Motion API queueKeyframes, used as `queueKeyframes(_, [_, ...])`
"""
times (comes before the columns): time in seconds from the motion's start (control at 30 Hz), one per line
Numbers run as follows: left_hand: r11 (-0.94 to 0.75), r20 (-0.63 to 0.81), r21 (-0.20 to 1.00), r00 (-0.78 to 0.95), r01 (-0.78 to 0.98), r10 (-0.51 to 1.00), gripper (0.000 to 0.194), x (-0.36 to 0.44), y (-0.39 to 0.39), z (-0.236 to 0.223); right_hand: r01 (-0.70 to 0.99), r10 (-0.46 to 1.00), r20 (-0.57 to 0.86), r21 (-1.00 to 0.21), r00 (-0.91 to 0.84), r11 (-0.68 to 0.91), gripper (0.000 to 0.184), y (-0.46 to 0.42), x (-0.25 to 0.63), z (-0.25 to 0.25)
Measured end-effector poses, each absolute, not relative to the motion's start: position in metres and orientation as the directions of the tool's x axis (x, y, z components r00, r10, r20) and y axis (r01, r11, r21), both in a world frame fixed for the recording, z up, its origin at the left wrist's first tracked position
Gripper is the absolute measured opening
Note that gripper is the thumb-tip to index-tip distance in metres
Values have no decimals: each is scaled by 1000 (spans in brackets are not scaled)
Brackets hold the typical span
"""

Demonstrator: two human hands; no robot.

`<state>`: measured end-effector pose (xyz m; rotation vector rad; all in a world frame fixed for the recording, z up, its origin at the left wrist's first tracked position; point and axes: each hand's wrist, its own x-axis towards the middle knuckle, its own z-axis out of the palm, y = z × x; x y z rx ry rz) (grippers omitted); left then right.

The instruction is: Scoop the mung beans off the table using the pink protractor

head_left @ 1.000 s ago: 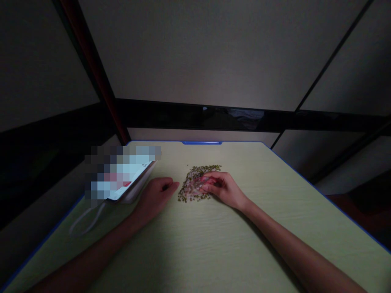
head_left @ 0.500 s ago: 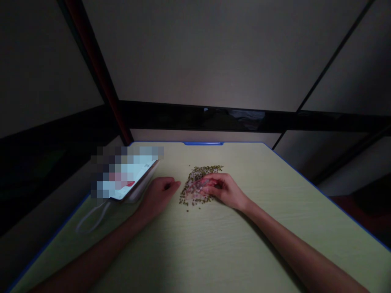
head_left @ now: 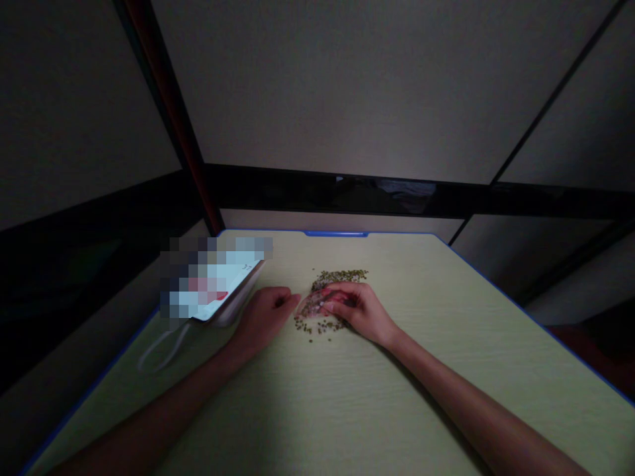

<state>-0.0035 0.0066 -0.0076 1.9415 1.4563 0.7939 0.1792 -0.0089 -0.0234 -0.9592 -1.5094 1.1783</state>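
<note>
Small green beans, like mung beans [head_left: 342,276], lie scattered on the pale table, partly under a clear plastic bag [head_left: 313,305] with red markings. My right hand [head_left: 364,311] pinches the bag between thumb and fingers, low over the beans. To its left, my left hand [head_left: 265,318] rests on the table with curled fingers, its thumb tip close to the bag's left edge. Whether that hand grips the film is hidden. How many beans are inside the bag is unclear.
A phone [head_left: 233,281] with a lit screen leans on a pale stand at the left, and a white strap loop [head_left: 157,360] hangs from it. Blue edging runs round the table [head_left: 397,396]. Behind stand large panels with a dark glossy strip [head_left: 278,192].
The plastic bag's left part has shifted slightly with my right hand, which has moved a little left relative to the beans. My left hand stays curled beside it. The whole view has shifted slightly.
</note>
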Motion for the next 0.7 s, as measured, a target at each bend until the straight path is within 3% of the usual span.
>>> queueKeyframes(0.43, [-247, 126, 749, 234, 615, 964, 33, -5, 8, -10, -43, 900, 182, -983, -395, 180, 27, -10, 181, -25])
queueKeyframes(0.7, [-246, 128, 747, 229, 618, 965, 33, -4, 7, -8, 6, 891, 129, -989, -435, 146, 27, -14, 188, -21])
